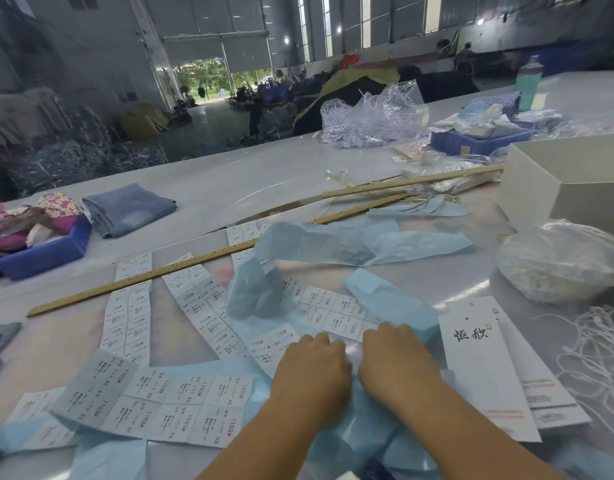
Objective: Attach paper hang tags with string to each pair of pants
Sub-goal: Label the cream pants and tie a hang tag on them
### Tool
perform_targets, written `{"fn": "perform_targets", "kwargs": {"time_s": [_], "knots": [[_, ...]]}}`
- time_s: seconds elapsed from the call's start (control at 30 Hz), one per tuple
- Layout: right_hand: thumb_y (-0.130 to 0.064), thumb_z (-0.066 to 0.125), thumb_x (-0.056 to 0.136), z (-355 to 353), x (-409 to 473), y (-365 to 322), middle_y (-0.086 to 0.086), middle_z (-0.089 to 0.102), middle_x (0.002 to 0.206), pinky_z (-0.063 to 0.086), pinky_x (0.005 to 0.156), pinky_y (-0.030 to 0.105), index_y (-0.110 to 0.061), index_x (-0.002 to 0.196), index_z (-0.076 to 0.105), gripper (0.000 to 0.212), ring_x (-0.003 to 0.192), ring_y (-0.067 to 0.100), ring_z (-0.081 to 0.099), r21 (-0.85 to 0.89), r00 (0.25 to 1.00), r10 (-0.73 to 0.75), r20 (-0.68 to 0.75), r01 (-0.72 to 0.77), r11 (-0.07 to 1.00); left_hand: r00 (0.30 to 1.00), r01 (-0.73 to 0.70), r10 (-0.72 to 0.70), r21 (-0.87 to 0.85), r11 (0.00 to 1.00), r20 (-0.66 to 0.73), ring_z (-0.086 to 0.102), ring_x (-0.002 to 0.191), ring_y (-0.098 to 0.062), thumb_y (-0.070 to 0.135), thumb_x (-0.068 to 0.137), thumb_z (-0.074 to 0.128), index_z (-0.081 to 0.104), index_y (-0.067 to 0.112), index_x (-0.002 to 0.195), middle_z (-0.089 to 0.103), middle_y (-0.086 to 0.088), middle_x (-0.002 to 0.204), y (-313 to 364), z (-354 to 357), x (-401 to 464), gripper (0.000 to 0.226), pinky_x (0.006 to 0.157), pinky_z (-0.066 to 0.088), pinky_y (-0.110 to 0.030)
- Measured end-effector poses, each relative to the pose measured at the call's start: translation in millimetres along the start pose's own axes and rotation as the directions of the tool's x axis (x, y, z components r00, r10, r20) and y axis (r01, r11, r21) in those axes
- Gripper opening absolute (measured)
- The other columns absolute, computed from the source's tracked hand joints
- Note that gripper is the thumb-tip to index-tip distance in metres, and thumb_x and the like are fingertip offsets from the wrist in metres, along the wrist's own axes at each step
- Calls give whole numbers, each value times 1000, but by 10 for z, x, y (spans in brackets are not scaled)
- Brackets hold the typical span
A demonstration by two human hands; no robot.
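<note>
- Looking through the head view, both hands sit side by side low in the middle of the table: the left hand (312,372) and the right hand (395,362) press knuckles-up on a sheet of size stickers (336,318), fingers curled under at its near edge. Whether they pinch a sticker or only hold the sheet flat, I cannot tell; the fingertips are hidden.
- Several more sticker strips (132,317) are fanned out across the table, probably so each size can be reached quickly; a longer block of them (181,407) lies at the near left.
- Pale blue backing paper (364,245) lies crumpled among the strips, looking like peeled-off waste pushed aside.
- Just right of the right hand lie the paper hang tags (485,368), stacked flat with printed characters up, placed close, likely to receive stickers.
- White string (596,344) lies in a loose tangle at the far right, beside a clear bag of more string (558,261).
- A folded pair of jeans (129,207) rests well apart at the upper left, not yet tagged as far as I can judge.
- Wooden rulers (143,275) lie diagonally over the strips, perhaps weighing them down.
</note>
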State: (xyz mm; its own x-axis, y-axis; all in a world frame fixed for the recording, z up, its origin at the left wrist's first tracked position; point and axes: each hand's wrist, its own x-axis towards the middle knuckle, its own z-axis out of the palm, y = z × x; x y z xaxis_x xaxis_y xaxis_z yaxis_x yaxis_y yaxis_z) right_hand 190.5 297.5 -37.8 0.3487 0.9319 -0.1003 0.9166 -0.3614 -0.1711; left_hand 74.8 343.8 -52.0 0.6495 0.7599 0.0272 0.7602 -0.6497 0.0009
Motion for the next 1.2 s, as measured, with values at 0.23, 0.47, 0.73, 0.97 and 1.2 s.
{"fn": "perform_targets", "kwargs": {"time_s": [0.23,0.47,0.73,0.97,1.2], "knots": [[-8,46,90,-67,2,-176,5,60,127,41,83,23,-15,123,58,35,112,20,56,529,996,-18,93,-34,848,995,94,-94,-47,994,-8,49,111,-22,27,91,41,47,22,123,52,2,119,-51,49,10,32,94,36,-33],[-5,45,89,-119,6,-118,5,50,132,35,83,21,-14,125,51,37,116,22,50,627,999,24,39,-43,778,959,273,-271,-18,962,80,48,110,-26,55,90,38,54,22,111,49,-2,113,-62,16,-5,42,102,34,-47],[-14,42,91,-281,-29,-58,16,37,132,41,92,38,-10,122,42,30,120,36,43,319,992,123,-12,-113,941,969,249,-247,-102,963,27,51,100,-23,46,99,38,64,16,106,53,-4,104,-103,64,29,41,87,44,-36],[-20,46,93,-288,-137,-48,1,62,118,51,85,30,-19,113,58,24,103,21,57,196,984,81,156,-111,974,967,243,-242,5,970,-82,51,106,-23,51,98,34,61,13,108,58,-3,109,-83,103,-14,48,102,37,-40],[-16,55,89,-238,-82,-120,5,62,117,43,62,22,-15,111,60,23,92,20,57,351,984,-38,177,-27,936,977,179,-201,-224,958,-79,40,81,-18,41,82,44,40,22,80,43,5,85,-31,128,-9,19,79,38,-34]]}}
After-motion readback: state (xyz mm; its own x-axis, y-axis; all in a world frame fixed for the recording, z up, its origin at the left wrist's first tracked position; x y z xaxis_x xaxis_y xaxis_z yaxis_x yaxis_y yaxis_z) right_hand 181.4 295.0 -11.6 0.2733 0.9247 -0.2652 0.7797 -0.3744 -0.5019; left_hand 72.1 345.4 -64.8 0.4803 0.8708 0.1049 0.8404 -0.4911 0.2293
